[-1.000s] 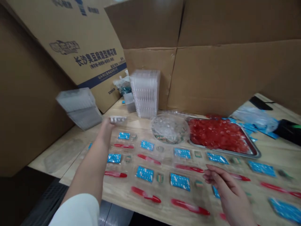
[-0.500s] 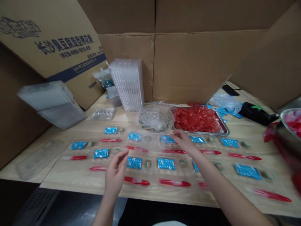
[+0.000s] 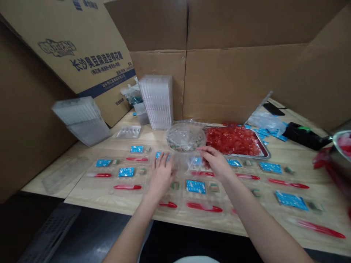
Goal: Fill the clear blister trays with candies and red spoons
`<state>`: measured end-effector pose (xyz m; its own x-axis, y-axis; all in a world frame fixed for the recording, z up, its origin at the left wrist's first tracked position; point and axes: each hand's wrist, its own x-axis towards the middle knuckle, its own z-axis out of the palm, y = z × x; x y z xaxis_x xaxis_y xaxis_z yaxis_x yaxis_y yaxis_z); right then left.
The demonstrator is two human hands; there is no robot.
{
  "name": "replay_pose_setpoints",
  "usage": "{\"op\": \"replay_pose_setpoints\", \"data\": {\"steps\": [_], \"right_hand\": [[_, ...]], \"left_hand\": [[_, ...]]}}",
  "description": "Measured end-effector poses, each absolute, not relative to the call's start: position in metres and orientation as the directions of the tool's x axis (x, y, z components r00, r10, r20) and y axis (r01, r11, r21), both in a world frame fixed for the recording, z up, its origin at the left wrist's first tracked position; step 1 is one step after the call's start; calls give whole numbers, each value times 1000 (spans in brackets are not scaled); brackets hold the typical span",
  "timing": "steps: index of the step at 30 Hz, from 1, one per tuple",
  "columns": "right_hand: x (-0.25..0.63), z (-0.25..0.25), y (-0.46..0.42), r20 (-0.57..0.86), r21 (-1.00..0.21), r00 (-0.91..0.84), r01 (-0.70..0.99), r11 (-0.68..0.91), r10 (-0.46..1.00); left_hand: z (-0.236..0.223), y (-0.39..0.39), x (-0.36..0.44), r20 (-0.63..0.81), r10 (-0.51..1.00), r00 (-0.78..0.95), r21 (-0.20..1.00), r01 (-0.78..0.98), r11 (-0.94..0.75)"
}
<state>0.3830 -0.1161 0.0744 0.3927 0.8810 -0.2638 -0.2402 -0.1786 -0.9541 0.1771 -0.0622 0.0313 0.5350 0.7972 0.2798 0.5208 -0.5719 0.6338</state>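
Note:
My left hand (image 3: pixel 161 175) lies with spread fingers over a clear tray and partly covers its blue printed sachet (image 3: pixel 158 155). To its right, my right hand (image 3: pixel 216 162) has its thumb and fingers brought together on a piece of clear plastic (image 3: pixel 192 164), blurred, above another tray with a blue sachet (image 3: pixel 197 160). A red pen-like tube (image 3: pixel 203 173) lies under that hand. Nearby, an uncovered tray holds a blue sachet (image 3: pixel 195 186), a small green-edged block (image 3: pixel 214 187) and a red pen-like tube (image 3: pixel 204 207).
Behind the hands stand a round clear tub (image 3: pixel 186 137) and a metal tray rim (image 3: pixel 264 151) around red wrapped pieces (image 3: pixel 233 140). Stacked clear trays (image 3: pixel 157 102) stand by the cardboard wall (image 3: pixel 219 84). A black tape dispenser (image 3: pixel 304 137) and a metal bowl (image 3: pixel 336 146) are at right.
My left hand has moved up and right, from the front of the trays onto one tray. My right hand now has clear plastic at its fingertips. The view has shifted slightly left.

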Motion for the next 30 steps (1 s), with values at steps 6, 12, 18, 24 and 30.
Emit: {"op": "replay_pose_setpoints", "data": {"steps": [6,12,18,24,30], "right_hand": [[398,97,-167,-297,-905,450,-414,-98,842],[392,102,-198,-316,-849,394,-523,-73,863],[399,104,-209,-262,-861,383,-507,-35,886],[411,88,-214,-340,-780,360,-624,-46,869],[410,76,-211,-376,-801,422,-596,-61,825]], "left_hand": [[50,-89,163,391,759,521,372,664,-648],[54,-132,193,676,428,599,229,381,-896],[78,-89,187,710,389,587,197,365,-910],[102,-52,148,571,222,791,-21,285,-958],[93,13,114,604,698,384,383,628,-677]]}}
